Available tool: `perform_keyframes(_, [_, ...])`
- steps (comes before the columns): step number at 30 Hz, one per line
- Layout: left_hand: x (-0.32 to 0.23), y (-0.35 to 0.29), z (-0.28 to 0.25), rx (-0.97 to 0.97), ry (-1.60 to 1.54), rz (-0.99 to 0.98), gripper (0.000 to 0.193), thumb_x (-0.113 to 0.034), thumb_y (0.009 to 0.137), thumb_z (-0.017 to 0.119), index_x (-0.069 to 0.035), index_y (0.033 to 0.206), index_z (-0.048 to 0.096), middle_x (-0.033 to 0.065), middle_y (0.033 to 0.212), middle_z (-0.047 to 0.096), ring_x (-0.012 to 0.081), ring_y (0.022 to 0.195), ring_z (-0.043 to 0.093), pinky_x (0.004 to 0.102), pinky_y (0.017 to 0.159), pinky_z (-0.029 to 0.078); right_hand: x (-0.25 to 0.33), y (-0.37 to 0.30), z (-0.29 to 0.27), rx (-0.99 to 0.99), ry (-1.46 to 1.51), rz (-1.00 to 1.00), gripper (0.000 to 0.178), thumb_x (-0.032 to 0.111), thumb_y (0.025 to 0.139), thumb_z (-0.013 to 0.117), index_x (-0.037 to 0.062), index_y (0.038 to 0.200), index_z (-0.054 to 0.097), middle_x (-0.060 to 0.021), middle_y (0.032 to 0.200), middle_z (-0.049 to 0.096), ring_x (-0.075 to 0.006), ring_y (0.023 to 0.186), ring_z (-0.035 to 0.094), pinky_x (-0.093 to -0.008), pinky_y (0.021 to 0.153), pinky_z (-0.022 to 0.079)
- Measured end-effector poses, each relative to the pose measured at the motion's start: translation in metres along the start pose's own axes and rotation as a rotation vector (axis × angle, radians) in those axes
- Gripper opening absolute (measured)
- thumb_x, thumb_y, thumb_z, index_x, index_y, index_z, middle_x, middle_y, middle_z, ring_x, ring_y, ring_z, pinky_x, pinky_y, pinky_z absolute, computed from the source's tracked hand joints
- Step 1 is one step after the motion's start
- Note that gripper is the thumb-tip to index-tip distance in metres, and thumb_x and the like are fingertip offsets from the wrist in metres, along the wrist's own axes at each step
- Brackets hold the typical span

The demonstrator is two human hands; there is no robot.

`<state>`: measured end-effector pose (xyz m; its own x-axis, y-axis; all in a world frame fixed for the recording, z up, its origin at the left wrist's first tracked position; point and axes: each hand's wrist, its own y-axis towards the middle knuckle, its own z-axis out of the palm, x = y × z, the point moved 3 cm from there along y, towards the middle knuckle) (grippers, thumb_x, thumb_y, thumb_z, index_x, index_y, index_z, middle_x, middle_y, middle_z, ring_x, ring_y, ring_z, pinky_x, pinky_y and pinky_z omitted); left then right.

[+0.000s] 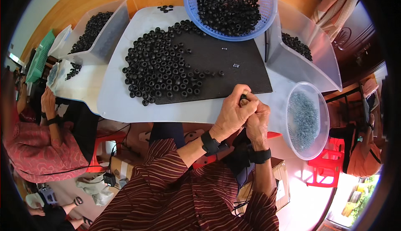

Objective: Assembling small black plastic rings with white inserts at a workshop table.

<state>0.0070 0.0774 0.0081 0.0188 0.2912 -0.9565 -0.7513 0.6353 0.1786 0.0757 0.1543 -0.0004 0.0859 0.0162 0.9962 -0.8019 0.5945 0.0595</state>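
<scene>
Black rubber ring (243, 96), small and dark, sat pinched where my two hands met at the near edge of the white tray (109, 101), and that was the closest work I could see from the head camera. My left hand (232, 114) wrapped over from the left with its fingers curled and pressed together around the ring and a small tan piece (242, 102) just under it; my right hand (258, 118) was bunched up against it from the right, fingers closed, though exactly what its fingertips gripped was hidden behind the left knuckles. Both wrists wore black bands (210, 143). The ring poked out at the top of the left hand's grip, on the far side of the knuckles, so of the two, the left hand had it more plainly.

Just beyond the hands lay the black mat (234, 63), its near edge almost touching the fingertips. Up and to the left of the left hand, the loose pile of black rings (161, 70) spread across the mat, with a short trail of single rings (209, 74) running back toward my hands; that supply lay on the left hand's side. To the right of the right hand, near but apart, stood the clear round tub of small grey metal parts (304, 120). Farther out, straight ahead and beyond the mat, the blue basket (230, 9) held more rings, flanked by clear bins (100, 34). At far left another person's patterned sleeve (37, 151) rested beside the tray.
</scene>
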Motion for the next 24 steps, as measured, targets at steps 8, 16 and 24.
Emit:
perform_keyframes(8, [0.006, -0.001, 0.001, 0.066, 0.013, -0.03, 0.024, -0.016, 0.086, 0.063, -0.003, 0.103, 0.051, -0.0003, 0.082, 0.053, 0.0071, 0.074, 0.049, 0.0234, 0.066, 0.045, -0.003, -0.006, -0.002, -0.013, 0.056, -0.033, 0.025, -0.003, 0.087, 0.055, -0.0025, 0.11, 0.066, -0.0041, 0.093, 0.066, -0.0099, 0.083, 0.058, -0.0233, 0.074, 0.049])
perform_keyframes(16, [-0.002, 0.0, 0.004, -0.015, 0.085, 0.03, 0.022, -0.019, 0.09, 0.061, -0.003, 0.103, 0.051, 0.0008, 0.079, 0.054, 0.0071, 0.071, 0.048, 0.0236, 0.063, 0.044, 0.007, -0.002, 0.004, -0.081, 0.031, -0.034, 0.021, 0.002, 0.089, 0.054, -0.0025, 0.105, 0.067, -0.003, 0.09, 0.066, -0.008, 0.08, 0.058, -0.0221, 0.071, 0.049])
perform_keyframes(24, [-0.003, -0.009, -0.008, -0.046, -0.032, -0.066, 0.032, -0.027, 0.096, 0.048, 0.002, 0.11, 0.052, 0.0049, 0.094, 0.057, 0.0107, 0.088, 0.052, 0.0253, 0.08, 0.043, 0.003, -0.005, 0.003, -0.102, 0.199, -0.127, 0.024, 0.001, 0.089, 0.06, -0.0006, 0.113, 0.064, 0.0004, 0.1, 0.06, -0.0071, 0.088, 0.054, -0.0215, 0.081, 0.045])
